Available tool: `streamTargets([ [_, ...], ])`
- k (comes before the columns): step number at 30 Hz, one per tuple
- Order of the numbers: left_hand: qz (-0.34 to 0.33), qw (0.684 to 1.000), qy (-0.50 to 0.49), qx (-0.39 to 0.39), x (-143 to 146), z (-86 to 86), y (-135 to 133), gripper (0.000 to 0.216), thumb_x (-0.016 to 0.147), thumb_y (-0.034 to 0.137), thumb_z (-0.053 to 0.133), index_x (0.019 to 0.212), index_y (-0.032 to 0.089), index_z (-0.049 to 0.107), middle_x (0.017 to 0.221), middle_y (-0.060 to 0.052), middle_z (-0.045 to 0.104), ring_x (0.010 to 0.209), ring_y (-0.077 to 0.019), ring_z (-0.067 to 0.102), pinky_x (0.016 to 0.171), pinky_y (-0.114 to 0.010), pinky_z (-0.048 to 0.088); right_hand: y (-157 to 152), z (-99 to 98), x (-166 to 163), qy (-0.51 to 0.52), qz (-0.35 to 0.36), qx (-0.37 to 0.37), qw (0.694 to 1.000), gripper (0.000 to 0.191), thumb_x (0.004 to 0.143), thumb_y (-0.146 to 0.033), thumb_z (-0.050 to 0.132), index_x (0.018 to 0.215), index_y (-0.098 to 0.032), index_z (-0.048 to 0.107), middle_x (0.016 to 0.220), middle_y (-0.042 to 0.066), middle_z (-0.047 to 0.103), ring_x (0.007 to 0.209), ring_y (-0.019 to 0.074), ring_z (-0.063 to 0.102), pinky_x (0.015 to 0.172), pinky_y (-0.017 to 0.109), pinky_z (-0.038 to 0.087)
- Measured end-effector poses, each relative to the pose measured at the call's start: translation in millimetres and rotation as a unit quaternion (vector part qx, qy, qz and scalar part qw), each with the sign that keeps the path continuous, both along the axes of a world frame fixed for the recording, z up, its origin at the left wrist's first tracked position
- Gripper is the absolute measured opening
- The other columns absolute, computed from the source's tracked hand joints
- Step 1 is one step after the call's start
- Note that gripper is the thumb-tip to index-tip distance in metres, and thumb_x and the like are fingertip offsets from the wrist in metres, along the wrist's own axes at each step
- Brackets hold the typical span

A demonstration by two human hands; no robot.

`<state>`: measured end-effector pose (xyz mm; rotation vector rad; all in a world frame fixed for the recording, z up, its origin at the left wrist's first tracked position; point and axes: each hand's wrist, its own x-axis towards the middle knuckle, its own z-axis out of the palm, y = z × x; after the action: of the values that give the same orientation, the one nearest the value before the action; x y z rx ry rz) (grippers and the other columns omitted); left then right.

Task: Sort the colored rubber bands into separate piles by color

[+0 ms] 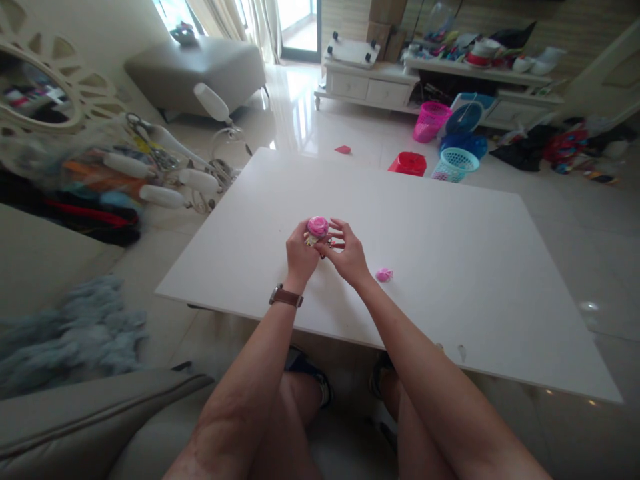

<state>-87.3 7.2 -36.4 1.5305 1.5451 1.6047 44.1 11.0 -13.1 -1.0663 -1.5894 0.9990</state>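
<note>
Above the white table, my left hand is closed around a small item topped with a pink rose-like flower. Some pale yellow and dark bits show below the bloom, too small to name. My right hand is beside it, thumb and fingers at the item's lower right side, the upper fingers spread apart. Whether those fingertips grip a part of it, I cannot make out. A second small pink piece, like a rolled flower, lies on the tabletop to the right of my right wrist.
Past the table's far edge stand a red bin, a light blue basket and a pink basket. A white lamp with several shades is off the left edge. A clear small thing lies near the front edge.
</note>
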Motion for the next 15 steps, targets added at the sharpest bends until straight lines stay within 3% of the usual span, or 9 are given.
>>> streamTargets([
  [5, 0.022, 0.998, -0.052, -0.007, 1.1, 7.0, 1.0, 0.027, 0.077, 0.029, 0.080, 0.098, 0.020, 0.067, 0.096, -0.003, 0.074, 0.090, -0.0186, 0.069, 0.080, -0.031, 0.059, 1.1, -1.5, 5.8, -0.020, -0.018, 0.006, 1.000, 0.060, 0.080, -0.056, 0.076, 0.129, -0.027, 0.057, 0.135, 0.012, 0.064, 0.113, 0.0281, 0.068, 0.083, 0.042, 0.062],
  [15, 0.068, 0.993, -0.095, -0.017, -2.1, 6.2, 2.1, 0.038, 0.071, 0.029, 0.084, 0.103, 0.020, 0.066, 0.099, -0.004, 0.073, 0.092, -0.0190, 0.069, 0.085, -0.035, 0.060, 3.6, -6.1, 7.1, -0.029, -0.045, 0.021, 0.998, 0.046, 0.086, -0.053, 0.070, 0.123, -0.027, 0.057, 0.132, 0.011, 0.066, 0.111, 0.0265, 0.068, 0.082, 0.041, 0.061],
])
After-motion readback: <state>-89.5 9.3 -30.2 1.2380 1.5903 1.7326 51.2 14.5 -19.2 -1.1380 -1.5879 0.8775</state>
